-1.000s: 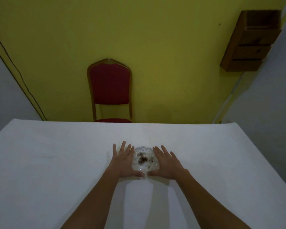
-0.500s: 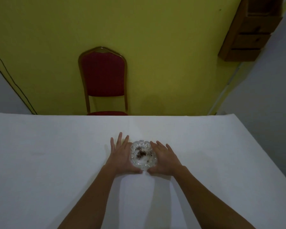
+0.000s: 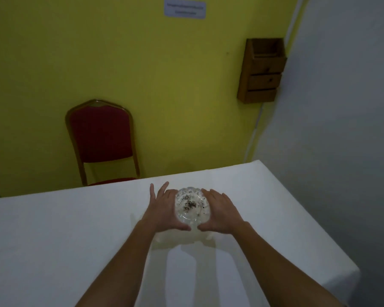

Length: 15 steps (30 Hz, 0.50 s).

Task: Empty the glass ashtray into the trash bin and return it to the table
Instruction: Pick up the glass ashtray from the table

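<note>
A round clear glass ashtray (image 3: 191,206) with dark ash specks in its bowl is held between both my hands, lifted a little above the white tablecloth (image 3: 64,240), with its shadow on the cloth below. My left hand (image 3: 162,209) cups its left side, thumb under the near rim, fingers stretched forward. My right hand (image 3: 222,212) cups its right side the same way. No trash bin is in view.
A red padded chair (image 3: 101,138) with a gold frame stands behind the table's far edge against the yellow wall. A brown wooden rack (image 3: 262,69) hangs on the wall at right. The table's right corner (image 3: 350,271) drops off beside a grey wall.
Both hands closed in on the ashtray and raised it off the cloth. My view has tilted and turned to the right.
</note>
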Available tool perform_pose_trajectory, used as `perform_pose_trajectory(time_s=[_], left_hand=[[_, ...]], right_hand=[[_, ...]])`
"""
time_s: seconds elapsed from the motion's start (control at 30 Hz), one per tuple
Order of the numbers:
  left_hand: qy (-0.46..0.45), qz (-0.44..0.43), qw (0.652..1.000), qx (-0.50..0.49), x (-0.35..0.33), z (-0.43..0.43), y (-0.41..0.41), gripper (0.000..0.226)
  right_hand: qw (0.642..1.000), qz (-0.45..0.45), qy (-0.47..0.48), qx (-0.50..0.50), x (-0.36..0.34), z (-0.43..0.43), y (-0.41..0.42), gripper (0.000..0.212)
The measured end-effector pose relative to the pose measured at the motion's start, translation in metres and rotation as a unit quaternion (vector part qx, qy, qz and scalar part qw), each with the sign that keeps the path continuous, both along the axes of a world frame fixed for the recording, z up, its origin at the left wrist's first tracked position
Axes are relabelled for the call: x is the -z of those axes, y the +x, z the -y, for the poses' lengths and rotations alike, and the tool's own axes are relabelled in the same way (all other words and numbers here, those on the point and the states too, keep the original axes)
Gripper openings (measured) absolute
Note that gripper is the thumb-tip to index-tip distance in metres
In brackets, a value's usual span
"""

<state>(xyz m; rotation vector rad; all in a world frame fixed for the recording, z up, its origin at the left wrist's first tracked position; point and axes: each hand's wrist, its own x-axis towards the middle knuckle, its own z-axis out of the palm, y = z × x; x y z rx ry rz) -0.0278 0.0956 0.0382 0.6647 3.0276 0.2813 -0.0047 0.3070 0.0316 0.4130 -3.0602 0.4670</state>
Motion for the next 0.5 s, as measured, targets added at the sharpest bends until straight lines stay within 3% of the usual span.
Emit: perform_pose_trajectory(time_s=[0.5], left_hand=[[0.050, -0.062, 0.978, 0.194, -0.054, -0.298, 0.084, 0.123]], right_hand=[[0.980, -0.063, 0.005, 0.189, -0.058, -0.276, 0.155, 0.109]])
